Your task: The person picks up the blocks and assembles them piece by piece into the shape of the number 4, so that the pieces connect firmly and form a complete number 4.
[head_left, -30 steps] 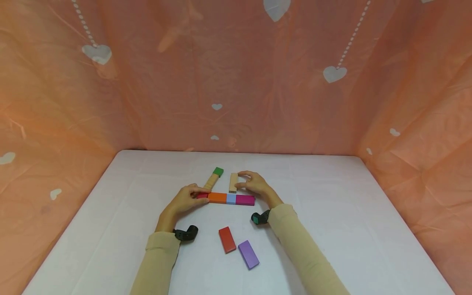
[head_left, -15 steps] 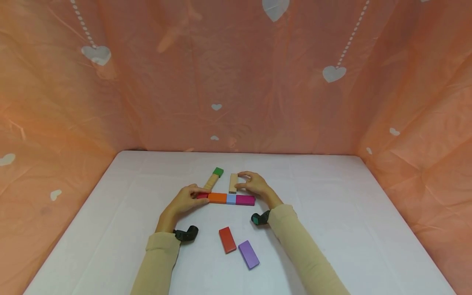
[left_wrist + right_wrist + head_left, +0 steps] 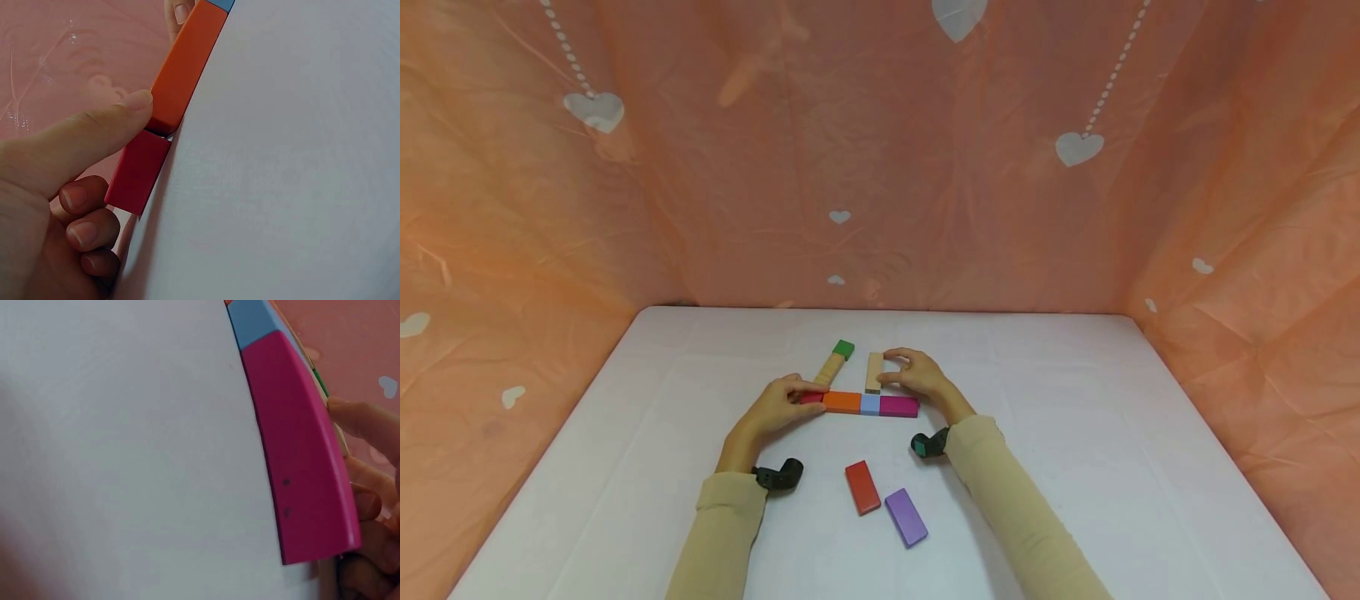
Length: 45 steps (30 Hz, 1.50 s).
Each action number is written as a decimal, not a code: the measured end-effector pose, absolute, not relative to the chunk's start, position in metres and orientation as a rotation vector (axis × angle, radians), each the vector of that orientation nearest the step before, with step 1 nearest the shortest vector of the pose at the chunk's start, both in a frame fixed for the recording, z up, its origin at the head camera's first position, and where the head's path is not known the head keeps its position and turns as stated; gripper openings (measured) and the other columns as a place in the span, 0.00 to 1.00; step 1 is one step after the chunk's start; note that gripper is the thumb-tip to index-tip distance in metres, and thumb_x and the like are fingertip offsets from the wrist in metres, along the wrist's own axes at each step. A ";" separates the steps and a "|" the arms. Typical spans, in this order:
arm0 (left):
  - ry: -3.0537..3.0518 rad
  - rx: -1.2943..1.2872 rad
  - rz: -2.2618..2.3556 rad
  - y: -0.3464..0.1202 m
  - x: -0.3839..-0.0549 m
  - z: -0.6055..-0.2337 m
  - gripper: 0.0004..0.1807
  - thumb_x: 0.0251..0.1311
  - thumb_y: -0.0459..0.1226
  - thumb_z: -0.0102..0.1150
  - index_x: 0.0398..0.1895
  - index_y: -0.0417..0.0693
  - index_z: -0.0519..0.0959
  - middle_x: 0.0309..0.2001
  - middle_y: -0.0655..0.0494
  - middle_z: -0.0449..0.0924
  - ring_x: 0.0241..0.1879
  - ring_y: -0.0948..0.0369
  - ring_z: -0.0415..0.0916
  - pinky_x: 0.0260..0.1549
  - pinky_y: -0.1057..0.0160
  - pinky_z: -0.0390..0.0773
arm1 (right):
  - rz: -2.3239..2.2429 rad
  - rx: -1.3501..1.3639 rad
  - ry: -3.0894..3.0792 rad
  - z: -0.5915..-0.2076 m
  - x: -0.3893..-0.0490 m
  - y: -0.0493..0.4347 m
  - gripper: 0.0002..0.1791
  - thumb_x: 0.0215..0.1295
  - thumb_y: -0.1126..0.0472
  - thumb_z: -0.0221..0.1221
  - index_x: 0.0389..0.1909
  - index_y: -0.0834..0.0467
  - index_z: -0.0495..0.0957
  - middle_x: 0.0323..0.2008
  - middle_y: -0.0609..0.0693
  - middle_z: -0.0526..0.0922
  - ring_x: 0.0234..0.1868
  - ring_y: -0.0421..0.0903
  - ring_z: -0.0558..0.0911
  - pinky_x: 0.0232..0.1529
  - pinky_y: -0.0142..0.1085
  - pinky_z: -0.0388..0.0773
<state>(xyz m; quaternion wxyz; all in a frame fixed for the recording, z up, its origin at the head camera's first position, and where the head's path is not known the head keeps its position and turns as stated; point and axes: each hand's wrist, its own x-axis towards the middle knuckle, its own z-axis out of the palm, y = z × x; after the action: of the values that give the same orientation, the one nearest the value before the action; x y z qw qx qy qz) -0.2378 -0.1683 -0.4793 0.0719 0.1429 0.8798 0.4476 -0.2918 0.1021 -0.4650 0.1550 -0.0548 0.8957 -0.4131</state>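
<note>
Plain wooden block [image 3: 874,372] sits just beyond the far side of the row of blocks [image 3: 859,404], near the light blue block [image 3: 870,405]; contact with the row can't be told. It is pinched by thumb and index of the right hand [image 3: 922,374]. Crimson block [image 3: 137,175] at the row's left end is gripped by the left hand [image 3: 777,405]. Main risk: row knocked crooked if the plain block is dragged near or twisted, since only the left end is steadied. Magenta block [image 3: 898,407] could be bumped by the right hand's lower fingers, curled close by. Crimson-to-orange block [image 3: 842,403] joint looks not quite flush, could be opened by uneven left-hand pressure
</note>
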 end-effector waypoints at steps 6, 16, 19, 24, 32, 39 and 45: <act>2.656 0.437 1.339 -0.168 -0.238 -0.480 0.18 0.55 0.40 0.68 0.48 0.44 0.84 0.30 0.52 0.70 0.34 0.59 0.62 0.30 0.68 0.61 | -1.178 -0.158 2.576 -0.466 -0.292 0.102 0.32 0.54 0.48 0.66 0.61 0.50 0.75 0.69 0.56 0.69 0.68 0.55 0.68 0.71 0.53 0.60; 2.655 0.430 1.340 -0.169 -0.239 -0.481 0.18 0.55 0.40 0.68 0.49 0.45 0.84 0.31 0.51 0.71 0.35 0.59 0.62 0.30 0.69 0.62 | -1.179 -0.153 2.575 -0.466 -0.291 0.102 0.32 0.53 0.48 0.68 0.60 0.49 0.75 0.32 0.49 0.76 0.35 0.44 0.71 0.47 0.38 0.70; 2.657 0.424 1.334 -0.168 -0.238 -0.481 0.18 0.55 0.40 0.68 0.49 0.45 0.84 0.32 0.51 0.72 0.35 0.59 0.62 0.31 0.69 0.62 | -1.205 -0.151 2.547 -0.465 -0.290 0.103 0.32 0.54 0.48 0.68 0.61 0.50 0.74 0.17 0.45 0.64 0.22 0.41 0.65 0.33 0.33 0.63; 2.650 0.414 1.341 -0.168 -0.238 -0.480 0.18 0.55 0.40 0.68 0.49 0.44 0.84 0.31 0.51 0.70 0.35 0.59 0.62 0.31 0.68 0.62 | -1.211 -0.183 2.554 -0.464 -0.289 0.103 0.32 0.53 0.49 0.68 0.61 0.51 0.75 0.13 0.42 0.62 0.18 0.39 0.63 0.30 0.31 0.61; 2.650 0.408 1.343 -0.168 -0.238 -0.479 0.18 0.55 0.40 0.68 0.49 0.44 0.84 0.32 0.51 0.70 0.35 0.59 0.62 0.32 0.68 0.61 | -1.201 -0.186 2.561 -0.463 -0.288 0.103 0.32 0.53 0.49 0.68 0.60 0.51 0.75 0.14 0.42 0.63 0.19 0.40 0.63 0.30 0.32 0.60; 2.660 0.408 1.337 -0.167 -0.237 -0.478 0.18 0.55 0.40 0.68 0.49 0.44 0.84 0.31 0.51 0.70 0.34 0.59 0.62 0.31 0.68 0.61 | -1.191 -0.187 2.566 -0.462 -0.287 0.103 0.32 0.52 0.48 0.69 0.60 0.51 0.75 0.14 0.43 0.63 0.20 0.40 0.63 0.29 0.32 0.60; 2.667 0.399 1.328 -0.166 -0.236 -0.478 0.18 0.55 0.40 0.68 0.48 0.44 0.84 0.31 0.51 0.70 0.35 0.59 0.62 0.32 0.68 0.61 | -1.188 -0.196 2.568 -0.463 -0.287 0.103 0.32 0.52 0.48 0.69 0.60 0.52 0.76 0.15 0.43 0.63 0.20 0.40 0.64 0.29 0.32 0.60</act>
<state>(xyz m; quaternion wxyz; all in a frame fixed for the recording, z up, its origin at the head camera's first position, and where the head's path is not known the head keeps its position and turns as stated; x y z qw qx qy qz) -0.2364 -0.1664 -0.4778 0.0678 0.1323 0.8852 0.4409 -0.2866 0.1032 -0.4632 0.1520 -0.0683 0.8948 -0.4141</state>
